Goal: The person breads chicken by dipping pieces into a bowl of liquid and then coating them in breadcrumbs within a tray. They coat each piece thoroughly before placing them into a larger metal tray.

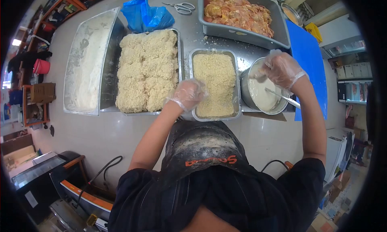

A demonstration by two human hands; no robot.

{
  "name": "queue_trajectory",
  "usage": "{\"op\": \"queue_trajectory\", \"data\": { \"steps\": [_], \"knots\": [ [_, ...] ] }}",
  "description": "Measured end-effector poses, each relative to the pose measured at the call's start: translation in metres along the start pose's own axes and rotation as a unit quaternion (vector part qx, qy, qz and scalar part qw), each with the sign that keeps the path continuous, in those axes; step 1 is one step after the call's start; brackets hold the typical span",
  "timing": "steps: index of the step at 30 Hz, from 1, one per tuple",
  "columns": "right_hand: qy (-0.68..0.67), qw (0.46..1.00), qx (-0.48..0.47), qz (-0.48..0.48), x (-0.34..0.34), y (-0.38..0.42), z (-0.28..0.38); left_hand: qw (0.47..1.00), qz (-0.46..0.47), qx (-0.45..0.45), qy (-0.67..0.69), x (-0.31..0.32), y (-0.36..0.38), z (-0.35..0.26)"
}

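Note:
My left hand (188, 95), in a clear plastic glove, is closed at the left edge of the tray of crumbs (213, 81); what it holds, if anything, is hidden. Over the pot of white batter (264, 95) is my right hand (280, 70), gloved too, its fingers closed round a batter-coated piece (256, 72) at the pot's left rim. A spoon or ladle handle (288, 99) leans out of the pot. Left of my left hand, a large tray holds crumb-coated pieces (147, 70).
A deep metal bin of white flour (89, 62) stands at the left. Behind are a blue plastic bag (146, 15), scissors (182, 7) and a grey tub (242, 33) of marinated meat (238, 15). A blue board (308, 66) lies right of the pot.

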State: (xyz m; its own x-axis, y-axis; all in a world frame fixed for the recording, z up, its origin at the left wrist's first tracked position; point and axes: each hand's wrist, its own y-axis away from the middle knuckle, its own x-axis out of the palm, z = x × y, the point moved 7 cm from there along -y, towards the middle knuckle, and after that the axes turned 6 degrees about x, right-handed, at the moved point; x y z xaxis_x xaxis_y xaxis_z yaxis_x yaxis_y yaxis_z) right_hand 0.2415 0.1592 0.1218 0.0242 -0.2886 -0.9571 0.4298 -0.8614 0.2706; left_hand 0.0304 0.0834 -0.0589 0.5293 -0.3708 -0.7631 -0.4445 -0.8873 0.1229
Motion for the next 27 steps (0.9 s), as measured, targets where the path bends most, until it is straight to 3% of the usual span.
{"op": "queue_trajectory", "data": {
  "steps": [1, 2, 4, 5, 7, 9, 10, 13, 18, 21, 22, 24, 26, 27],
  "knots": [
    [-0.006, 0.999, -0.009, -0.044, -0.013, 0.002, 0.008, 1.0, -0.013, 0.003, -0.021, -0.005, -0.006, 0.001],
    [0.006, 0.996, -0.079, -0.051, -0.008, -0.003, 0.014, 0.998, -0.043, 0.006, -0.034, -0.011, -0.011, 0.001],
    [0.003, 0.987, -0.112, -0.112, 0.017, -0.006, 0.024, 0.993, -0.104, 0.012, -0.061, -0.024, -0.024, -0.005],
    [0.001, 0.982, -0.128, -0.142, 0.037, -0.01, 0.03, 0.993, -0.091, -0.001, -0.079, -0.023, -0.035, -0.002],
    [0.01, 0.982, -0.169, -0.08, 0.108, -0.027, 0.038, 0.991, -0.064, -0.031, -0.111, -0.01, -0.057, 0.008],
    [0.026, 0.995, -0.056, 0.076, 0.174, -0.042, 0.037, 0.983, 0.061, -0.059, -0.165, 0.032, -0.073, 0.026],
    [-0.001, 0.996, -0.005, 0.092, 0.195, -0.045, 0.031, 0.971, 0.124, -0.072, -0.189, 0.048, -0.076, 0.033],
    [-0.087, 0.981, 0.112, 0.131, 0.24, -0.035, 0.021, 0.966, 0.202, -0.093, -0.13, 0.07, -0.049, 0.018],
    [-0.248, 0.95, 0.165, 0.097, 0.259, -0.008, 0.041, 0.979, 0.101, -0.175, 0.03, 0.089, -0.011, -0.009],
    [-0.472, 0.843, 0.256, 0.027, 0.287, -0.012, 0.022, 0.959, -0.006, -0.192, 0.211, 0.084, -0.013, -0.01],
    [-0.481, 0.848, 0.222, 0.008, 0.258, -0.013, 0.025, 0.942, -0.047, -0.185, 0.276, 0.074, -0.017, -0.012],
    [-0.496, 0.854, 0.156, -0.029, 0.203, -0.01, 0.024, 0.967, -0.054, -0.186, 0.167, 0.063, -0.022, 0.002],
    [-0.32, 0.914, 0.204, 0.142, 0.235, -0.02, 0.022, 0.979, 0.016, -0.185, 0.082, 0.075, -0.022, 0.006],
    [-0.268, 0.927, 0.196, 0.175, 0.25, -0.022, 0.023, 0.978, 0.087, -0.184, 0.049, 0.094, -0.021, 0.011]
  ]
}}
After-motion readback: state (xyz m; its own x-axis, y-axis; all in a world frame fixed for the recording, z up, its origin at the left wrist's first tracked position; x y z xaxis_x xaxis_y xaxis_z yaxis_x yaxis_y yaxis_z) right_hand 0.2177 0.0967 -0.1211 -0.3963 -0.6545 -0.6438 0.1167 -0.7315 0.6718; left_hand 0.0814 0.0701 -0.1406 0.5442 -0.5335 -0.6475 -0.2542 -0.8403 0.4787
